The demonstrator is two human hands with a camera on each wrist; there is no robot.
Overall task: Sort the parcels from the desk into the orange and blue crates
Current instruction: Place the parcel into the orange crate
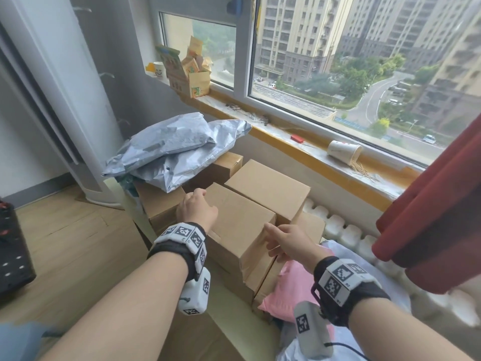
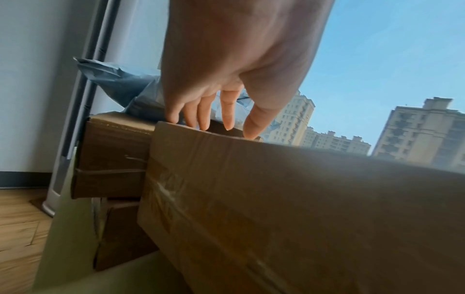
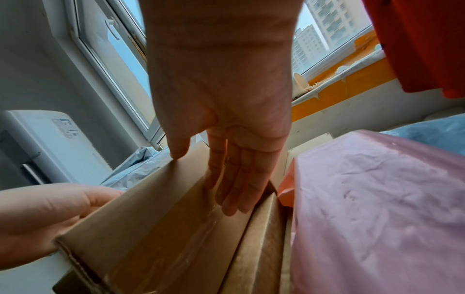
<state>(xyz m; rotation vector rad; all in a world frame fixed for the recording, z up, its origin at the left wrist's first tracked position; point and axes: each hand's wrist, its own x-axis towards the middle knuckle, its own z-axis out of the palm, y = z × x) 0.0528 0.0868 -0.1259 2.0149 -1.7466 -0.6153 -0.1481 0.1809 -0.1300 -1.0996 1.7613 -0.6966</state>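
Note:
A brown cardboard box (image 1: pixel 239 225) lies on top of a pile of parcels on the desk. My left hand (image 1: pixel 197 208) is hooked over its far left corner, with the fingertips (image 2: pixel 201 123) down past the far edge and the thumb on the top. My right hand (image 1: pixel 278 243) lies flat against the box's right side (image 3: pixel 151 218); its fingers (image 3: pixel 234 189) are straight and its thumb rests on the top edge. Two grey poly mailers (image 1: pixel 177 147) lie on further boxes behind. A pink mailer (image 1: pixel 286 290) lies at the right. No orange or blue crate is in view.
A second box (image 1: pixel 268 186) butts against the far right of the held one. The window sill (image 1: pixel 312 152) carries a tipped paper cup (image 1: pixel 343 151) and snack cartons (image 1: pixel 190 71). A red curtain (image 1: pixel 437 204) hangs right, a white floor unit (image 1: pixel 65 100) stands left, and a black perforated object (image 1: pixel 13 251) sits far left.

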